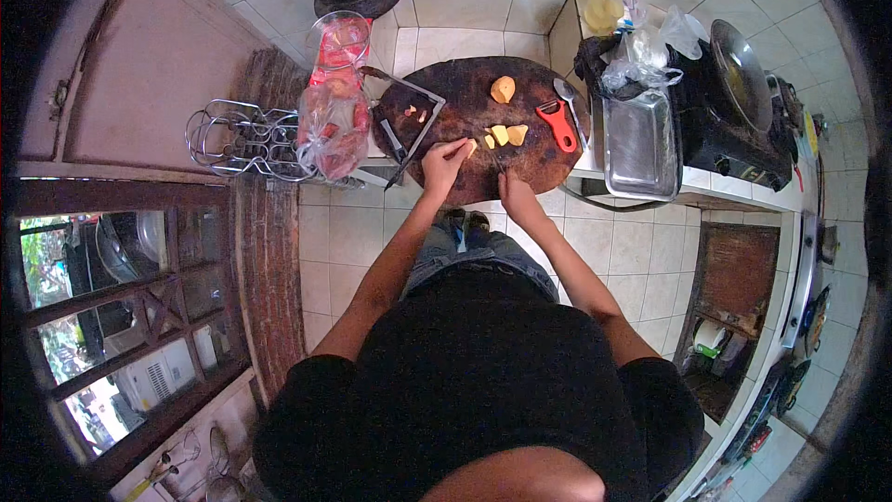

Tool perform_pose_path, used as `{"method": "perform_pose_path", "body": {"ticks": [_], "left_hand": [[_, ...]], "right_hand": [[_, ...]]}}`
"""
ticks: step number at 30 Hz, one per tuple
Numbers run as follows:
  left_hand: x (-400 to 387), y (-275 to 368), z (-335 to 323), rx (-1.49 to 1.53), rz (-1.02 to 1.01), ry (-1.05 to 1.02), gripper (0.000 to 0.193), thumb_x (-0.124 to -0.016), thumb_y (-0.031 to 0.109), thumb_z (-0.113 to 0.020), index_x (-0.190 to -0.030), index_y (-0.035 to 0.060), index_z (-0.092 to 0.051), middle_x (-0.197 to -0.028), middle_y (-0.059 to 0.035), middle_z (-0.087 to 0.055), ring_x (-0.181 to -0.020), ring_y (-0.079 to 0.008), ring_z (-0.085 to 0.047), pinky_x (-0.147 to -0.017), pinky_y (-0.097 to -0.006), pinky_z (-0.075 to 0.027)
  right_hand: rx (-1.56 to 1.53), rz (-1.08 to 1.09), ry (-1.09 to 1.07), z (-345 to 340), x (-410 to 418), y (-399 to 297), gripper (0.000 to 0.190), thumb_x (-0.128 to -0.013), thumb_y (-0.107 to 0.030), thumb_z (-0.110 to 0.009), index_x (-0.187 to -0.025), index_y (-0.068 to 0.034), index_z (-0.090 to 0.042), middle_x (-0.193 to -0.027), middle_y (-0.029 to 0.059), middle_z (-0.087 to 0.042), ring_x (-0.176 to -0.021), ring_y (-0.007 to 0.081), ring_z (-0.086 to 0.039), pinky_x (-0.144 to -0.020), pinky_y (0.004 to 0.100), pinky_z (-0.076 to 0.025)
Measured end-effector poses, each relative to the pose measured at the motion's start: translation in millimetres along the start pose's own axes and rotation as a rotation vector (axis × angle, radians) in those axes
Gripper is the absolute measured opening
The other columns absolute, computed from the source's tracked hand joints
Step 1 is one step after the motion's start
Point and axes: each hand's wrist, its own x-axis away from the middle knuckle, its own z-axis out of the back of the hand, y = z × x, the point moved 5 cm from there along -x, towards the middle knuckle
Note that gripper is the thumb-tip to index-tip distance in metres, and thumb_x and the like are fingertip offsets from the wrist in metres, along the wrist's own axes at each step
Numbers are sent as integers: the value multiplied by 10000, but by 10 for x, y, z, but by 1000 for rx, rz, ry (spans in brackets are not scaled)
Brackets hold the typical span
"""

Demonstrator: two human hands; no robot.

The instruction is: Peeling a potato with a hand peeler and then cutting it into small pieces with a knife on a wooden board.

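My left hand (444, 166) pinches a small pale-yellow piece (472, 147) of root vegetable at its fingertips, over a dark round wooden chopping board (460, 87). My right hand (517, 194) grips a knife (497, 163) whose thin blade points away from me; the handle is mostly hidden in the fist. Between and just beyond the hands lie several cut yellow chunks (500, 134). Farther back sits a larger peeled yellow piece (502, 90). To the right, a red-handled peeler (557, 127) rests beside a metal spoon (572, 108). Small scraps (411, 111) lie on the board's left.
A dark angled metal frame (431, 118) overlaps the board's left edge. Beyond it are a plastic bag (334, 129) and a wire rack (244, 143). At right stand a rectangular metal tray (641, 146), a stove (739, 150) and a wok (740, 73).
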Motion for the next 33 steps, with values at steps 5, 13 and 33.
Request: {"method": "perform_pose_path", "body": {"ticks": [5, 13, 33], "left_hand": [[-1, 98, 31, -122, -93, 4, 263, -716, 299, -693, -882, 95, -687, -774, -96, -637, -730, -196, -591, -664, -272, -453], [-6, 123, 14, -140, -106, -9, 256, -743, 264, -675, -906, 67, -674, -809, -105, -652, -752, -183, -602, -690, -269, -450], [14, 83, 13, -141, -84, -10, 264, -748, 225, -683, -939, 43, -662, -801, -103, -644, -744, -150, -594, -656, -248, -445]], "right_hand": [[12, 30, -8, -5, 37, -96, 247, -906, -211, -384, -907, 33, -426, -646, 309, -537, -629, 459, -548, -540, 537, -419], [43, -2, -33, -62, 35, -151, 237, -902, -205, -393, -900, 31, -409, -639, 313, -538, -628, 459, -551, -530, 539, -422], [274, -98, -60, -155, 2, -220, 238, -877, -145, -342, -1025, 36, -391, -629, 292, -559, -612, 438, -580, -532, 521, -464]]}}
